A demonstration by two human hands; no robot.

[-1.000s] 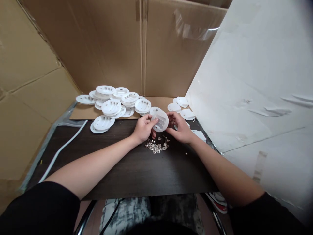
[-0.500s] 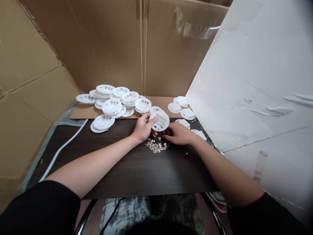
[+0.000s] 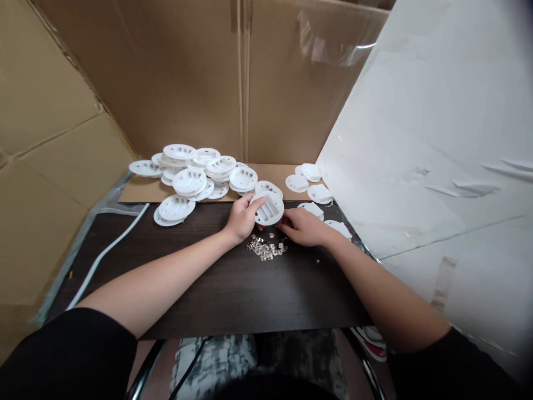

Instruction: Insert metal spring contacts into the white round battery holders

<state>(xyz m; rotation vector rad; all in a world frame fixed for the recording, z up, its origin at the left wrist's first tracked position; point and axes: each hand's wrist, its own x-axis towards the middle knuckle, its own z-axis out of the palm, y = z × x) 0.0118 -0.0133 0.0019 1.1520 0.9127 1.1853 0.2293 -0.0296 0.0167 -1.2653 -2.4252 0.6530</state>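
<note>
My left hand [image 3: 240, 218] holds a round white plastic disc [image 3: 269, 209] with ribbed slots, tilted up just above the dark table [image 3: 208, 278]. My right hand [image 3: 303, 227] rests low on the table beside the disc, its fingertips pinched together at the edge of a small heap of metal clips [image 3: 266, 248]. What the pinch holds is too small to make out. Behind my hands lies a pile of several similar white discs [image 3: 195, 179].
Cardboard walls enclose the back and left. A white board [image 3: 437, 155] leans along the right side. Smaller white covers [image 3: 310, 183] lie at the back right. A white cable [image 3: 104, 253] runs along the table's left edge. One loose clip [image 3: 317, 261] lies apart.
My right hand has let go of the disc and dropped to the clips on the table. My left hand keeps the disc, now slightly lower and farther left.
</note>
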